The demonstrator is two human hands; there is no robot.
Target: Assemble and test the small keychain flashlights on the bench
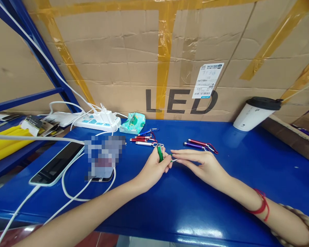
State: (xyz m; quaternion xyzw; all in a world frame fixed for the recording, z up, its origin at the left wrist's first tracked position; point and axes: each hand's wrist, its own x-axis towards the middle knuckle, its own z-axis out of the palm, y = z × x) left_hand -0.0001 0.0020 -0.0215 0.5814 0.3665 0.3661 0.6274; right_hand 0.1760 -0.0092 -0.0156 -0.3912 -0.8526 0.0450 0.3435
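My left hand [154, 168] is closed around a small green keychain flashlight [160, 153] held upright over the blue table [242, 171]. My right hand [198, 164] reaches in from the right, fingers stretched toward the left hand, its fingertips pinching a small part at the green flashlight's lower end [174, 160]. A red string bracelet [261, 205] circles my right wrist. Just behind the hands lies a cluster of blue, red and silver keychain flashlights [145, 138]. A red and a purple one [201, 144] lie to the right.
A phone [57, 163] with white cable lies at left, beside a blurred patch. A white power strip [99, 121], a teal packet [133, 122] and a tilted white cup with black lid [256, 113] stand along a large cardboard box marked LED [154, 55].
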